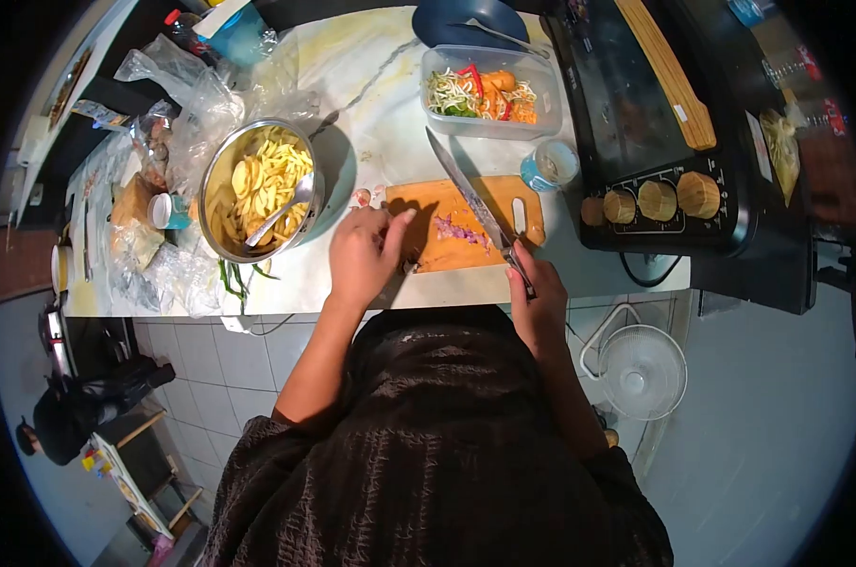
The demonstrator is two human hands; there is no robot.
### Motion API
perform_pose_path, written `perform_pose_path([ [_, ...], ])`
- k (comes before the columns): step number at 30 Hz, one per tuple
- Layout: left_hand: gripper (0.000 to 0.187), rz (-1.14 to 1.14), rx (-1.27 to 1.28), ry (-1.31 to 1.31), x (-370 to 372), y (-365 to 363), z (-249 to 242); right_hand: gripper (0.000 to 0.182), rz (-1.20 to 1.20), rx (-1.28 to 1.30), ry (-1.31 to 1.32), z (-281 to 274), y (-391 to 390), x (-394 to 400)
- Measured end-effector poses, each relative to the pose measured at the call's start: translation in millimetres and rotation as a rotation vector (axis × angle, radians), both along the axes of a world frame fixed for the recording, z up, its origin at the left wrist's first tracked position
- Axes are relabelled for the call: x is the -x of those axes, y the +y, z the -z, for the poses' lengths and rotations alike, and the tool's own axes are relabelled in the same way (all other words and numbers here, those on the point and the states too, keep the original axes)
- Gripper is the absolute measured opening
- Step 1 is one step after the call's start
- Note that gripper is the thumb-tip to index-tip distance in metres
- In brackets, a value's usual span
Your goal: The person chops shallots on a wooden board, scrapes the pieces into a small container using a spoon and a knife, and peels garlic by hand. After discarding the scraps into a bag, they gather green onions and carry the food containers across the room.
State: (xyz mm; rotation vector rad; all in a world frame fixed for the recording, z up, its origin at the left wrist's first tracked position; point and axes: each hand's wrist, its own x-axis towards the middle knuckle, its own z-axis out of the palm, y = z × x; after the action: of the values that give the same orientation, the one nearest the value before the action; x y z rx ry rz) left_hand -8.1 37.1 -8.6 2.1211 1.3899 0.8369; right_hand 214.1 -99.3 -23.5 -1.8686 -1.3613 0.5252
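A long kitchen knife is in my right hand, which grips the handle at the near right of the wooden cutting board. Its blade slants up and left across the board, with the tip beyond the far edge. Chopped shallots lie on the board, left of the blade. My left hand is over the board's left edge, thumb held apart from the loosely bent fingers, and I see nothing in it. Small bits of peel lie just beyond it.
A metal pot of sliced yellow pieces and a spoon stands left. Behind the board is a plastic container of vegetables; a cup stands right. A stove, plastic bags and a floor basket surround me. Another person is far left.
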Motion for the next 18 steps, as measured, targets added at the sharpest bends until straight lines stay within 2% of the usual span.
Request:
perform_pose_path([
  [3,0.018,-0.197,-0.309,-0.033,20,17,-19,0.040,-0.085,-0.079,-0.074,9,2,0],
  [4,0.016,-0.288,-0.230,-0.091,30,24,-26,0.040,-0.097,-0.082,-0.071,9,5,3],
  [6,0.020,-0.386,-0.295,0.253,70,40,-33,0.040,-0.106,-0.108,-0.043,7,8,7],
  [8,0.023,-0.463,-0.164,0.632,109,49,-21,0.040,-0.123,-0.106,-0.035,3,14,11],
  [9,0.023,-0.474,-0.165,0.633,124,53,-15,0.039,-0.125,-0.110,-0.031,1,18,12],
  [11,0.030,-0.459,0.087,0.771,144,57,-5,0.039,-0.146,-0.111,-0.031,-4,24,14],
  [14,0.031,-0.466,0.220,0.802,146,64,-14,0.039,-0.173,-0.133,-0.033,-6,30,16],
  [18,0.029,-0.439,0.153,0.742,146,67,-13,0.039,-0.184,-0.187,-0.060,-6,33,16],
])
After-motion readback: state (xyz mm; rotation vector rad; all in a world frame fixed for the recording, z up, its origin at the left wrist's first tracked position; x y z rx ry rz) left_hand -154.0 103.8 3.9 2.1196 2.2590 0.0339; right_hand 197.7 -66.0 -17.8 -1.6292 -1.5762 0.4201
